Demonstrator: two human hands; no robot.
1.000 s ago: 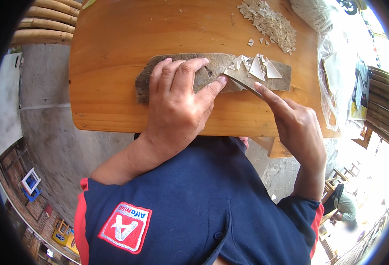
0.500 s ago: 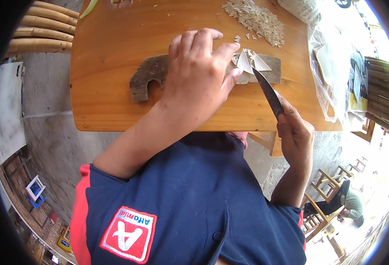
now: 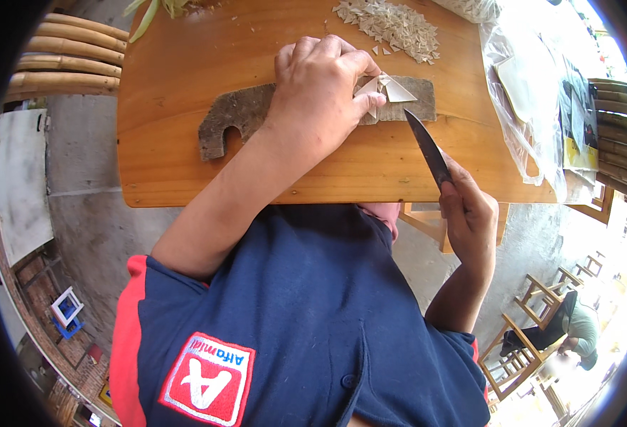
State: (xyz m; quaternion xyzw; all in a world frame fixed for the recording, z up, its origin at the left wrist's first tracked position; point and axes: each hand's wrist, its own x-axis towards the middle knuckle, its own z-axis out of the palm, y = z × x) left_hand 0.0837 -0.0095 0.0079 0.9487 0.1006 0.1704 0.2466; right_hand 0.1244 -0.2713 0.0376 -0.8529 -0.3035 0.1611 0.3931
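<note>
A rough grey wooden board [image 3: 249, 107] with a notch in its lower edge lies across the wooden table. My left hand [image 3: 320, 92] rests over its middle, thumb and index finger closed around a thin white triangular piece [image 3: 369, 91]. Another pale triangle [image 3: 399, 90] lies on the board just right of those fingertips. My right hand [image 3: 470, 210] grips a dark-bladed knife [image 3: 427, 149] by its handle, beyond the table's near edge. The knife's tip points up and left, close to the board's lower edge and apart from the pieces. My left palm hides part of the board.
A heap of small pale triangular bits [image 3: 392, 30] sits at the table's far side. Clear plastic bags [image 3: 513, 107] cover the right edge. Green strips [image 3: 145, 21] lie at far left. Wooden chairs [image 3: 513, 356] and a person [image 3: 580, 327] are at lower right.
The knife has come away from the white pieces, toward me. My left thumb and index finger have closed in on a piece. The view has shifted slightly.
</note>
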